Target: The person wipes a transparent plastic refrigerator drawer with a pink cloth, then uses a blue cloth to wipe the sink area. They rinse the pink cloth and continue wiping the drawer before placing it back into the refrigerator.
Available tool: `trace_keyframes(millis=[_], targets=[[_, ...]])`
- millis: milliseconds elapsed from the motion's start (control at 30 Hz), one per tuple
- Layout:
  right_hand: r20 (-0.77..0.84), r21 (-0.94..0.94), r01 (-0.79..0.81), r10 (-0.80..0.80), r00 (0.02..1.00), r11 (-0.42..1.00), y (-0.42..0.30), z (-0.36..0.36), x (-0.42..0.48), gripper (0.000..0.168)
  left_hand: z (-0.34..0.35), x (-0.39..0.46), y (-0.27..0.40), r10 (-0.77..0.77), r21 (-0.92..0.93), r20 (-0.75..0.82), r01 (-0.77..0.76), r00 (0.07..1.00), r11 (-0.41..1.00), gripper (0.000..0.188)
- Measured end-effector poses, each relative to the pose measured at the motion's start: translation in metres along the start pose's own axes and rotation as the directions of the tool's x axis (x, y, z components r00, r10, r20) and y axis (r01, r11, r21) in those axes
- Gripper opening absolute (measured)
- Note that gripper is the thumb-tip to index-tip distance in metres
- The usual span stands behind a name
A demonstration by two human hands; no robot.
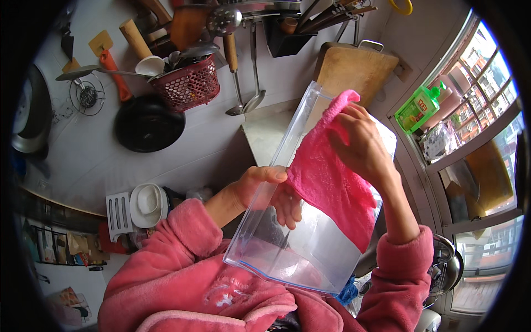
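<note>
A clear plastic bin (327, 253), like a refrigerator drawer, is tilted in front of my chest. My left hand (267, 189) holds it by the long side, thumb near the upper edge; the other fingers show through the plastic. A bright pink towelling cloth (327, 186) hangs across the bin's upper part. My right hand (359, 143) grips the cloth near its top, with the fingertips partly hidden by the hand and the folds. The lower end of the cloth drapes down along the bin's right part.
A pale countertop (265, 130) bears a wooden chopping board (356, 76) behind the bin. Along the tiled wall hang a black frying pan (149, 123), a red utensil basket (188, 85) and ladles (254, 99). Green dish soap (417, 110) stands on the windowsill at right.
</note>
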State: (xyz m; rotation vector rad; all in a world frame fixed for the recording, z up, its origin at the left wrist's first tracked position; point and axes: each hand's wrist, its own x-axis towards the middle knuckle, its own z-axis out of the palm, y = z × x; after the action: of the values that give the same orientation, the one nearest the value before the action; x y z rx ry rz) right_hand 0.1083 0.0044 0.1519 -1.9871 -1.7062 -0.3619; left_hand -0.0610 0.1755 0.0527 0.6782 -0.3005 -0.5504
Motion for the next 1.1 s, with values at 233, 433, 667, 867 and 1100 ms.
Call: trace_keyframes(millis=[233,433,667,867,1100], targets=[[0.012,-0.260,-0.145,0.153,0.988,0.955,-0.037,0.013,-0.012,0.078,0.001,-0.001,0.000,0.041,0.035,0.012,-0.041,0.999,0.999,0.056],[-0.001,-0.291,-0.017,0.017,1.000,0.957,-0.015,0.034,0.007,0.043,0.002,-0.002,0.003,0.028,0.003,-0.033,-0.028,0.999,1.000,0.052],[0.102,0.115,-0.022,0.010,0.995,0.993,-0.038,0.012,-0.002,0.022,-0.001,-0.005,-0.002,0.020,0.014,-0.004,-0.020,1.000,1.000,0.049],[-0.238,-0.359,-0.115,0.028,0.971,0.926,0.002,0.028,0.021,0.023,0.013,0.000,0.005,-0.015,0.106,-0.056,0.021,0.998,0.994,0.044],[-0.082,-0.205,-0.008,-0.009,0.997,0.979,-0.003,0.036,0.018,0.026,0.012,-0.003,0.006,-0.022,0.111,-0.083,0.031,0.996,0.993,0.044]])
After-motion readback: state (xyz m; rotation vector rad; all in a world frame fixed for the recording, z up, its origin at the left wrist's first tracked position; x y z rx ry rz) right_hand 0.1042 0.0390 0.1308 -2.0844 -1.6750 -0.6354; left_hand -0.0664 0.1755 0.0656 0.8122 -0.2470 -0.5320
